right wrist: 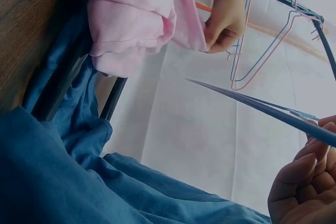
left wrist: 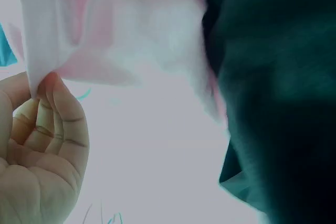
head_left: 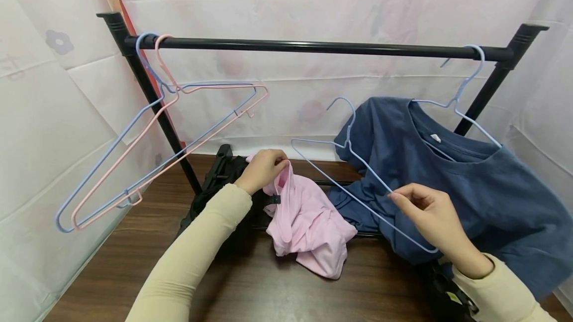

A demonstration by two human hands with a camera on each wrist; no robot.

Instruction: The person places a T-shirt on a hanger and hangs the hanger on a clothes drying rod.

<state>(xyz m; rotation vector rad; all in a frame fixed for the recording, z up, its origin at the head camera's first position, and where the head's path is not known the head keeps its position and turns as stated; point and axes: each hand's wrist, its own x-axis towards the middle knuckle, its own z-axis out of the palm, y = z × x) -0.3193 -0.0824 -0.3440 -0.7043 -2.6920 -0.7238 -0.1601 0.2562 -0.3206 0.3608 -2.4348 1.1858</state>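
Note:
My left hand (head_left: 264, 168) pinches the edge of a pink garment (head_left: 313, 227) that lies partly crumpled near the rack's base. In the left wrist view, thumb and fingers nip the pale cloth (left wrist: 44, 40) at its edge. My right hand (head_left: 427, 212) pinches one sloping side of a light blue hanger (head_left: 367, 207), its hook pointing up. The hanger is apart from the pink garment. Behind the right hand, a dark blue T-shirt (head_left: 452, 177) hangs on another light blue hanger (head_left: 465, 83) from the rail.
A black clothes rack (head_left: 313, 46) spans the view. At its left end hang a blue hanger (head_left: 103, 158) and a pink hanger (head_left: 156, 118). Black items (head_left: 219, 172) lie left of the pink garment. The floor surface (head_left: 250, 287) is dark wood-patterned.

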